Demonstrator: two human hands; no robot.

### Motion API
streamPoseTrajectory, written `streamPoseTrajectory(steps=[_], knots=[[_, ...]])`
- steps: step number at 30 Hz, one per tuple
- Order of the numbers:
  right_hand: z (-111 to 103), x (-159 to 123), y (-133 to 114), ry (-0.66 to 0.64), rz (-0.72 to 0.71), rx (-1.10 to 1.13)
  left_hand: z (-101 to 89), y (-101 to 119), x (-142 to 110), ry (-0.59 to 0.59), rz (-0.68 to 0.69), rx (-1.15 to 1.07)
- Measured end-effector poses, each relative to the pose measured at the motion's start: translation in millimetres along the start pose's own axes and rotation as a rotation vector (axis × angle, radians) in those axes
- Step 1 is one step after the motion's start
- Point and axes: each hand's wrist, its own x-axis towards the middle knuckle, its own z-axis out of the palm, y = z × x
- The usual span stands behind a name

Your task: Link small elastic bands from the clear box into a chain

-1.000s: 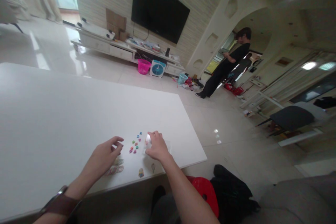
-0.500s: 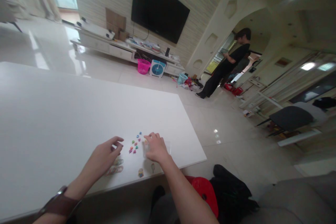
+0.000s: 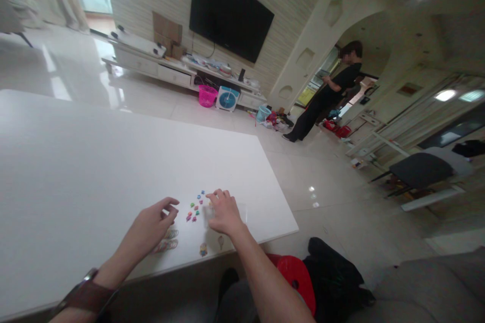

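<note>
My left hand (image 3: 151, 223) hovers over the white table (image 3: 94, 161), fingers curled with thumb and forefinger pinched close; what they hold is too small to see. Several tiny coloured pieces (image 3: 194, 207) lie between my hands. My right hand (image 3: 223, 212) rests low on the table just right of them, fingers curled over a small clear plastic box (image 3: 242, 210). Under the left hand lie a few thin coloured rings (image 3: 166, 240). Two small trinkets (image 3: 203, 249) sit near the table's front edge.
A red stool (image 3: 299, 275) and a dark bag (image 3: 333, 272) stand by the table's right corner. Across the tiled floor a person in black (image 3: 326, 96) stands near a doorway. A TV (image 3: 229, 10), a low cabinet, pink and blue baskets and a grey chair (image 3: 417, 171) lie beyond.
My right hand has lowered the small clear box from just above the table down onto it and slid slightly left. My left hand has stayed in place.
</note>
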Motion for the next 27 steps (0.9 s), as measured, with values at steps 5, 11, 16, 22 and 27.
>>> streamPoseTrajectory(steps=[5,11,16,22,27], knots=[[-2,1,-3,0.059,0.006,0.061,0.3,0,0,-0.006,-0.011,0.002],[0,4,3,0.179,-0.001,0.248,1.6,-3,2,0.006,0.008,-0.021],[-2,8,23,0.295,0.144,0.483,-0.2,0,-3,0.029,0.017,-0.004],[-5,10,64,0.411,0.307,0.600,-1.5,6,-9,0.061,0.025,-0.011],[-10,-2,93,0.233,0.268,0.504,-1.1,7,-9,0.070,0.039,-0.039]])
